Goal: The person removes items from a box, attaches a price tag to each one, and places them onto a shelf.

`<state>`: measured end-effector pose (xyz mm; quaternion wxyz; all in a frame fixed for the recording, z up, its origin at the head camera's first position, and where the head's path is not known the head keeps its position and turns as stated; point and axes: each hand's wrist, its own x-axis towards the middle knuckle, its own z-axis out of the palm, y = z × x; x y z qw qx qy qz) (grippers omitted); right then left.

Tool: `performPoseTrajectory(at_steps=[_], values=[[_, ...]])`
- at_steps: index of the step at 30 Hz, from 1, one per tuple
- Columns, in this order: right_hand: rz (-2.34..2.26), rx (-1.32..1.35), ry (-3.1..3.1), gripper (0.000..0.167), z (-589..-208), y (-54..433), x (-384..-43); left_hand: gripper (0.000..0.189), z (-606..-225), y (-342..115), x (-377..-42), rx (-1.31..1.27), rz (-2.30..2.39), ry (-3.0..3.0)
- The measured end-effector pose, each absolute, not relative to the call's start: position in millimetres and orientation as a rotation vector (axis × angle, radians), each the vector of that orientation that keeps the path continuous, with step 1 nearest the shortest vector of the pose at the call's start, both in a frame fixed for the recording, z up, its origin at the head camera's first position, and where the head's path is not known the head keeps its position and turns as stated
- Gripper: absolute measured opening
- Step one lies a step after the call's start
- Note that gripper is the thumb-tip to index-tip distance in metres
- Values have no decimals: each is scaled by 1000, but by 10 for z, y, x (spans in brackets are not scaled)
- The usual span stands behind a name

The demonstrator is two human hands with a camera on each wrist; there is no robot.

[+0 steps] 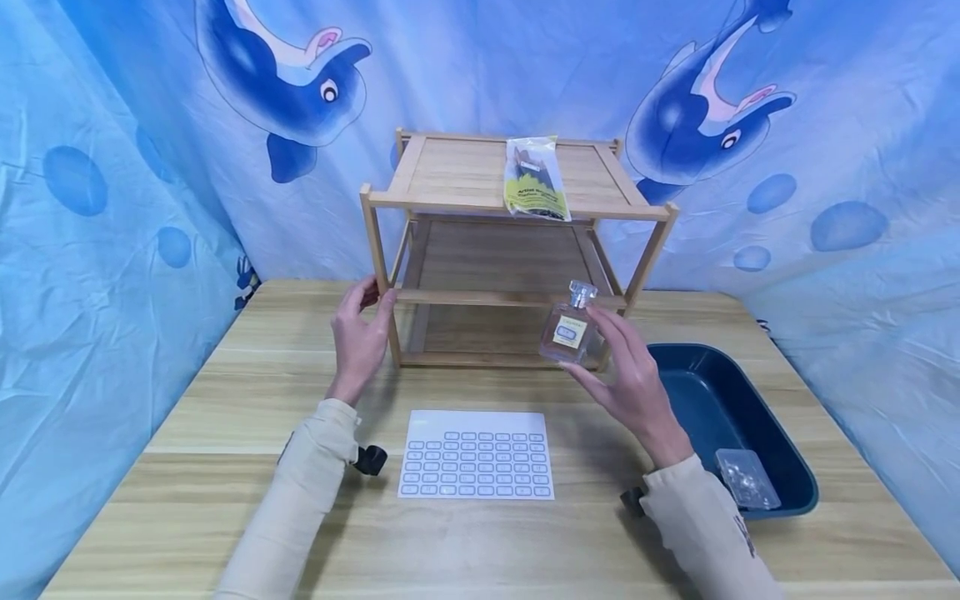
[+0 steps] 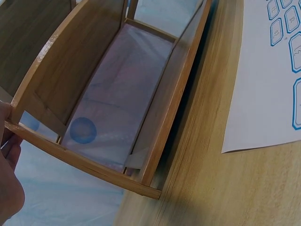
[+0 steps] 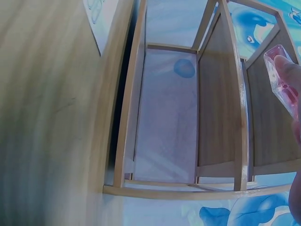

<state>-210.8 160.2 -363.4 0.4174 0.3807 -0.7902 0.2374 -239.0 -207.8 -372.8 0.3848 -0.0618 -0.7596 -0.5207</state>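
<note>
A small glass perfume bottle (image 1: 564, 335) with a clear cap and pale label is pinched between the thumb and fingers of my right hand (image 1: 633, 387). It is held upright, slightly tilted, in front of the lower right part of a wooden three-tier shelf (image 1: 457, 171). In the right wrist view only an edge of the bottle (image 3: 274, 75) shows beside my thumb. My left hand (image 1: 362, 340) grips the shelf's left front post at the height of the middle tier. The left wrist view shows that hand (image 2: 8, 186) at the frame's corner; some fingers are hidden behind the wood.
A clear packet with a yellow-green label (image 1: 534, 179) lies on the shelf's top tier. On the table, a white sheet printed with rows of blue-outlined boxes (image 1: 477, 457) lies before the shelf. At right stands a dark blue basin (image 1: 806, 483) containing a clear plastic case (image 1: 747, 479).
</note>
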Motion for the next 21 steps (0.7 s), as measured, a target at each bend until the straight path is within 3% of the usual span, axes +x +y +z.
performPoseTrajectory(at_steps=[3, 10, 21], values=[[601, 969, -1972, 74, -3604, 1554, -2192, 33, -3728, -2076, -2388, -163, -1322, -1927], [616, 979, -1952, 95, -3513, 1409, -2383, 32, -3725, -2082, -2387, -165, -1315, -1921], [552, 977, -1996, 83, -3371, 1278, -2672, 33, -3725, -2078, -2392, -157, -1328, -1923]])
